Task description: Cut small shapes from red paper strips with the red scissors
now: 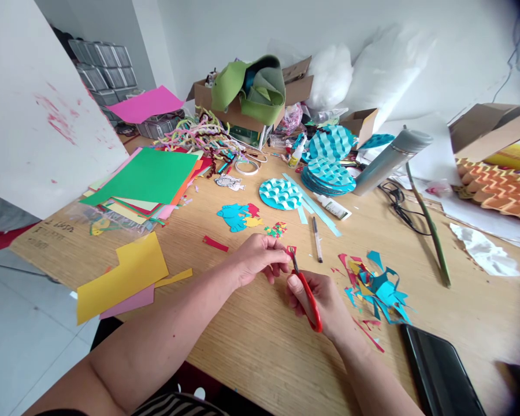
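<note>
Between the fingertips of my left hand (262,257) is a small piece of red paper (292,249). My right hand (323,297) grips red-handled scissors (311,301), their blades pointing away from me and meeting the red paper. Just beyond my hands lie small red, yellow and green paper bits (277,229). Blue, red and yellow fish cut-outs (233,218) rest behind my left hand, with a red paper strip (215,244) nearer my forearm. A pen (317,240) lies past the scissors.
Paper scraps (383,289) and a black phone (439,370) lie on the right. Coloured sheets (149,173) and yellow paper (125,277) are on the left. Blue wavy paper discs (280,193), a glue bottle (333,207) and a grey tube (390,159) stand or lie farther back.
</note>
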Demonstrator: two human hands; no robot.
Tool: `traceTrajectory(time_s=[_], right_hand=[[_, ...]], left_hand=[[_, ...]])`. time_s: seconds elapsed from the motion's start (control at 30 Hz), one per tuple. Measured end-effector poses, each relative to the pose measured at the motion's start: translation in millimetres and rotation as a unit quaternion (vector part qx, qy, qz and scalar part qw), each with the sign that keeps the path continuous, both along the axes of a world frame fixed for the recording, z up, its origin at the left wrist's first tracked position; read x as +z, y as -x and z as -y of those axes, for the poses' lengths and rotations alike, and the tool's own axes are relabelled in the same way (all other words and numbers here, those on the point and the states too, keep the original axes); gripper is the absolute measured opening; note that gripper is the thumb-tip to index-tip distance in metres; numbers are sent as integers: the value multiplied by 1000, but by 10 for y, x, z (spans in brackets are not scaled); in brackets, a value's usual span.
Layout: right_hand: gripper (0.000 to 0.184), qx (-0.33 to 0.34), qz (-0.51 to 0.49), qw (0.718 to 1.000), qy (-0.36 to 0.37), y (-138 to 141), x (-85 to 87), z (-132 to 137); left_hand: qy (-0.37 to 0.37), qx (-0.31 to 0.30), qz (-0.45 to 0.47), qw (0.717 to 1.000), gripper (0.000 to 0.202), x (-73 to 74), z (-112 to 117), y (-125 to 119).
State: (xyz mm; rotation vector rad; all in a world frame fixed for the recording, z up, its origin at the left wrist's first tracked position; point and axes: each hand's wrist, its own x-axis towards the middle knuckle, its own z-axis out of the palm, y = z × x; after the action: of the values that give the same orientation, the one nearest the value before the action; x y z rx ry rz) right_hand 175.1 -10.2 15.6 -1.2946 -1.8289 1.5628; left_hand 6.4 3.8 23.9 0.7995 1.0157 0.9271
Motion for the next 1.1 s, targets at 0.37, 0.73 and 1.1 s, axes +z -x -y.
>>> traceTrajectory(time_s=[0.37, 0.73, 1.1], right_hand=[[44, -5, 12, 1000, 7, 1, 4, 8], [44, 15, 13, 1000, 1, -3, 5, -13], [44, 8, 0, 1000, 21, 1, 18, 3]], left_hand=[[-8, 10, 19, 1000, 12, -25, -8, 6], [-13, 1, -13, 1000, 13, 7, -3, 9], [-7, -7, -20, 1000, 12, 38, -4, 22]])
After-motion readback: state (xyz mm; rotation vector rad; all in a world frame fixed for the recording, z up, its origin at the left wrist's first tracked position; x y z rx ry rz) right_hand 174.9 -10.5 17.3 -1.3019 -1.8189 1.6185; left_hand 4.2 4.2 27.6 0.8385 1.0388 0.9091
